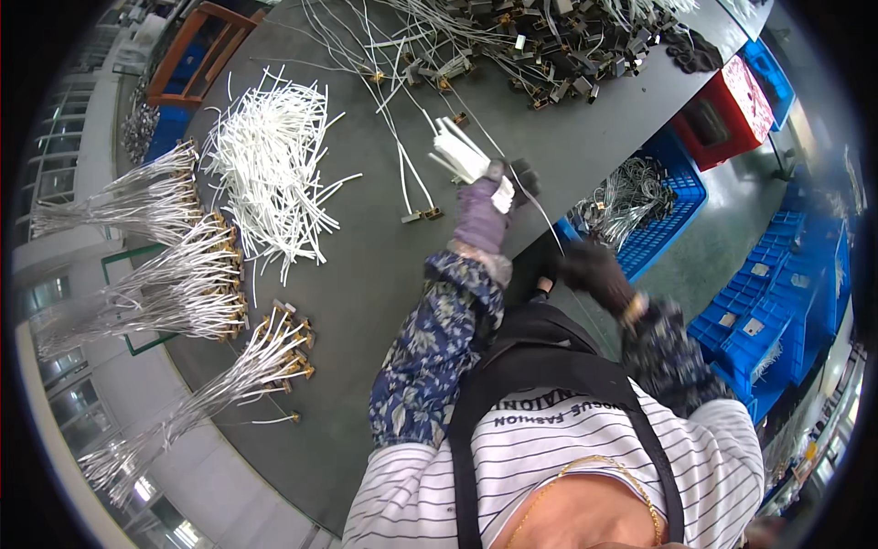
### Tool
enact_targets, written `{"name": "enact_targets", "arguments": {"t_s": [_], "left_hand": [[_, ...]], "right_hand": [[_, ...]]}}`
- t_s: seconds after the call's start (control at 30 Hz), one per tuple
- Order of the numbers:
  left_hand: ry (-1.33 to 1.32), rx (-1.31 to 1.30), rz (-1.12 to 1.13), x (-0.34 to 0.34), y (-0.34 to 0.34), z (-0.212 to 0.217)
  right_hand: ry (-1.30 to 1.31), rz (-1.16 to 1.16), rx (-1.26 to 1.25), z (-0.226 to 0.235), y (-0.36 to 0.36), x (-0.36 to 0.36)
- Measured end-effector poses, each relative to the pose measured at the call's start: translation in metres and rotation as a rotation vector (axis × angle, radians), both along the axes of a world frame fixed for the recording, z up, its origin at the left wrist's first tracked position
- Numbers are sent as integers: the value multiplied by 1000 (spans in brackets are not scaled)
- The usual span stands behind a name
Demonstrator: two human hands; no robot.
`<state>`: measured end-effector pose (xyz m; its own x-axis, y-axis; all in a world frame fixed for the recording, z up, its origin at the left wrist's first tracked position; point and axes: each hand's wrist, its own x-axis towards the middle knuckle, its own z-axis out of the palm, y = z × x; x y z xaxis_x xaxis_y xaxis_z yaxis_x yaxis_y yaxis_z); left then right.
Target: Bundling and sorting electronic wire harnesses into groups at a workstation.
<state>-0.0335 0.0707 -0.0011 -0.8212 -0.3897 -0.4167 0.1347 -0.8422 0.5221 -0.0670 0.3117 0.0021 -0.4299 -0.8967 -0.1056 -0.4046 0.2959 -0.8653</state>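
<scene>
The compact bundle of short white tubes point(460, 151) juts from the left hand point(485, 209), in a purple glove with dark fingertips, which grips it by its near right end. Its long axis slants from far left to near right, and a single thin grey wire point(548, 218) runs at roughly the same slant, down the bundle's right side, past the left fingertips and on to the right hand point(594, 276), in a dark brown glove. So the bundle lies away and to the left of the right hand; the left is plainly the nearer. The right hand's fingers look curled where the wire meets them (blur there, so I cannot tell whether they pinch it).

Left of the bundle, a loose pile of slim white tubes point(274, 165) spreads over the dark grey bench point(352, 306); farther left lie sheaves of pale wires with brass-coloured ends point(165, 274). Beyond the bundle and to its right sits a tangled heap of wires with dark blocky connectors point(567, 55). Right of the bundle, off the bench, is a blue plastic mesh crate point(657, 240) holding more wires.
</scene>
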Motion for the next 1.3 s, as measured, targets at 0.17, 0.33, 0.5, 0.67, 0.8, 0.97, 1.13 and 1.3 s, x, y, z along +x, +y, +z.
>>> {"name": "enact_targets", "arguments": {"t_s": [0.17, 0.33, 0.5, 0.67, 0.8, 0.97, 1.13, 1.3], "left_hand": [[-147, -139, 169, -21, -20, -13], [-63, -224, 341, -26, -76, 39], [120, -445, 349, -22, -115, 66], [97, -438, 319, -15, -130, 61], [-109, -245, -270, -6, -40, 55], [-251, -18, -77, 22, 2, 41], [-381, -509, 82, 22, -68, 46], [-634, -474, -64, 27, -64, 32]], "right_hand": [[-163, -301, 499, -23, 178, 91], [-677, -775, 565, -30, 237, 118], [-634, -731, 549, -31, 219, 101], [-649, -640, 450, -13, 210, 92], [-582, -555, 480, -15, 196, 87], [-691, -736, 487, -14, 168, 65], [-617, -622, 303, 15, 67, 29], [-654, -162, -9, 34, -84, -17]]}}
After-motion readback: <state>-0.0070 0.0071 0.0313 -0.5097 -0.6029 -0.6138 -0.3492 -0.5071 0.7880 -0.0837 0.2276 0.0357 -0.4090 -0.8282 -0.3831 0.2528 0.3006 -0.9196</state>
